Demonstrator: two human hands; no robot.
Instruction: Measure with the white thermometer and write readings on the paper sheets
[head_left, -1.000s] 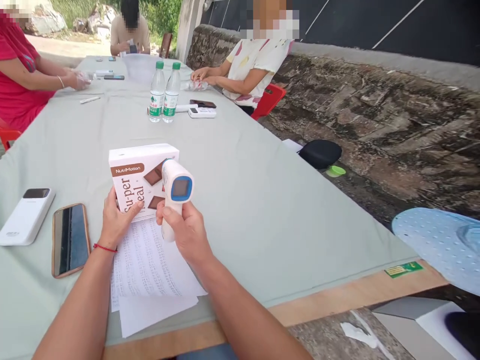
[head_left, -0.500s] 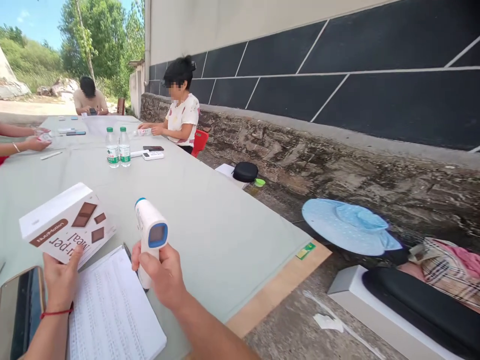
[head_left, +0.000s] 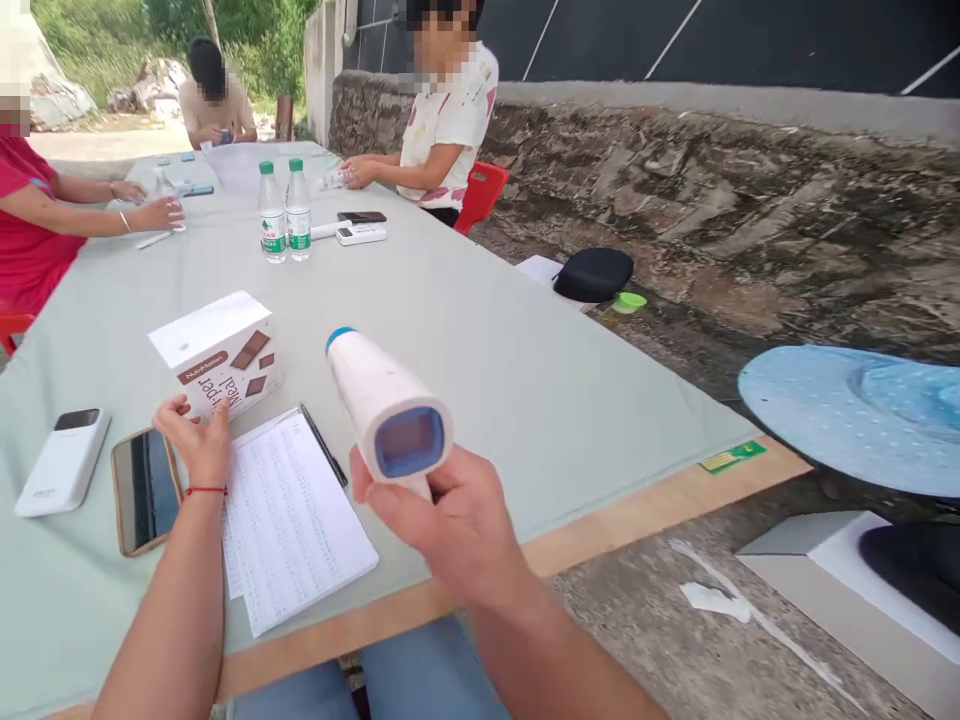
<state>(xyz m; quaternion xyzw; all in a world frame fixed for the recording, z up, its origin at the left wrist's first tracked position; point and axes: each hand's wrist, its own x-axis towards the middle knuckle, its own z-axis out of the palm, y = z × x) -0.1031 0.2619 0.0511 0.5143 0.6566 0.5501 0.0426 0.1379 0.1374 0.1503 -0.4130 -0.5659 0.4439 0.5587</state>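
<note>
My right hand (head_left: 442, 510) grips the handle of a white and blue infrared thermometer (head_left: 390, 400), raised over the table with its dark screen facing me. At the lower edge of a white box with chocolate-bar pictures (head_left: 232, 350), my left hand (head_left: 196, 432) has its fingers apart, the thumb at the printed front. The box appears to rest on the table. Just below it lie sheets of handwritten paper (head_left: 300, 530), with a black pen (head_left: 324, 445) along their right edge. Left of my wrist is a phone (head_left: 146, 490) in a brown-edged case.
A white power bank (head_left: 64, 462) lies at the left. Two green-capped water bottles (head_left: 285, 215) stand mid-table, near a white device (head_left: 361, 233). Several people sit round the far table. Off its right edge are a blue hat (head_left: 855, 415) and a black case (head_left: 594, 274).
The box has gone from tilted in my left hand to upright on the table, and the fingers have spread. The thermometer is closer to me. My view has turned downward and left.
</note>
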